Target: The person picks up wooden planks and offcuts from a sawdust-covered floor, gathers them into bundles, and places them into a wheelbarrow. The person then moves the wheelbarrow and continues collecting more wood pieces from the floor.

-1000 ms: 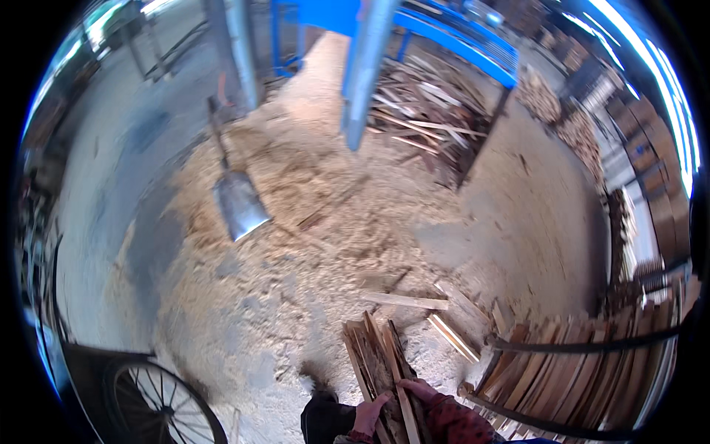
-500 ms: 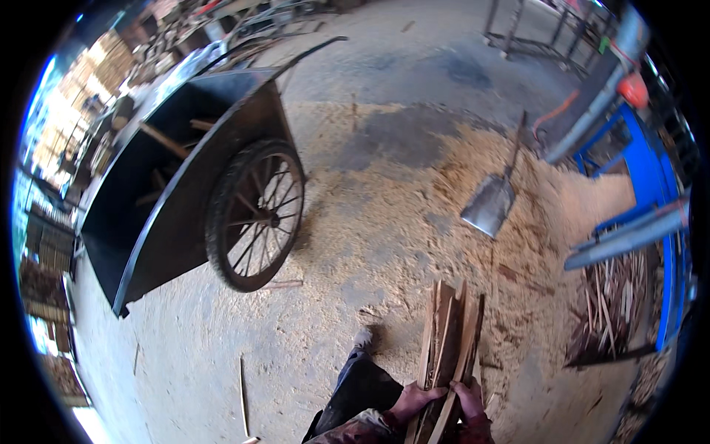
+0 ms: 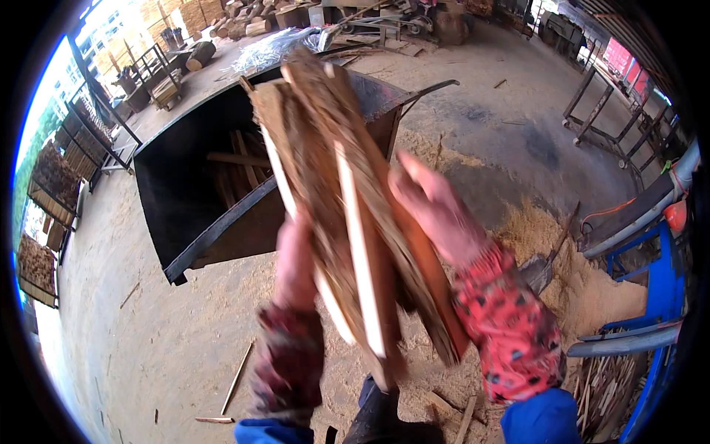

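Shovel (image 3: pixel 538 273) on sawdust (image 3: pixel 592 292) off to right, blue frame (image 3: pixel 669 274) just past it. Logs (image 3: pixel 257 28) heaped up top, shiny plastic (image 3: pixel 275 50) near them. Metal rack (image 3: pixel 594 113) upper right.

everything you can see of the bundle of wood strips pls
The bundle of wood strips has rough brown surfaces, ragged edges and narrow pale faces, partly blurred. It is held in the air, its far end leaning left and overlapping the dark cart in view. The left hand is against its left edge; the right hand, open, is at its right edge, contact unclear.

Blurred fingers (image 3: pixel 413 185) apparently hold wooden slabs (image 3: pixel 318 163) near a cart (image 3: pixel 238 240).
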`<action>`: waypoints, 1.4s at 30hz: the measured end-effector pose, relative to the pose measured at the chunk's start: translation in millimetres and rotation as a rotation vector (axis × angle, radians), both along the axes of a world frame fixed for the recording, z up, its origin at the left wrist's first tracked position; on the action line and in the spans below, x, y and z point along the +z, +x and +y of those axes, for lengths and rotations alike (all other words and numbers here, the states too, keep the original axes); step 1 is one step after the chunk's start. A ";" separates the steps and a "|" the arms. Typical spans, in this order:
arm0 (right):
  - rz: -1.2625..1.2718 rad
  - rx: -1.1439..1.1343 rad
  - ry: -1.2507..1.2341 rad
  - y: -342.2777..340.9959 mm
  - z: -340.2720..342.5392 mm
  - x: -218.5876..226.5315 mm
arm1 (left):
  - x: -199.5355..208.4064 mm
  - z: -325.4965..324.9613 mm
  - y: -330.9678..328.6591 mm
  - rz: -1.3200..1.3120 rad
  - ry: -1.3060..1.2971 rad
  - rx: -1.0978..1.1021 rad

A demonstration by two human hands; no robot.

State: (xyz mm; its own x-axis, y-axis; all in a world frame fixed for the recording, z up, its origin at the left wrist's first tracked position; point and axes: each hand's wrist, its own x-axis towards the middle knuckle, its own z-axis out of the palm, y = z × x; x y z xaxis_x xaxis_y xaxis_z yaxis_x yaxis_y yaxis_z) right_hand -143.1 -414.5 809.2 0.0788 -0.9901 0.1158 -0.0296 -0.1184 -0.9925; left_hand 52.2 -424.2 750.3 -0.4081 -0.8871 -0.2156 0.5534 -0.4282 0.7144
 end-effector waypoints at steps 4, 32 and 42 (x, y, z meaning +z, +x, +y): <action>-0.047 -0.014 -0.186 6.8 -35.1 26.4 | -2.8 -102.7 101.0 -0.134 -0.292 0.149; -0.304 -1.160 1.230 70.1 642.9 -484.9 | -288.1 307.1 -88.9 -0.954 0.236 -0.984; -0.292 -1.315 1.535 110.3 809.5 -629.8 | -360.3 419.3 -111.5 -1.234 0.057 -1.325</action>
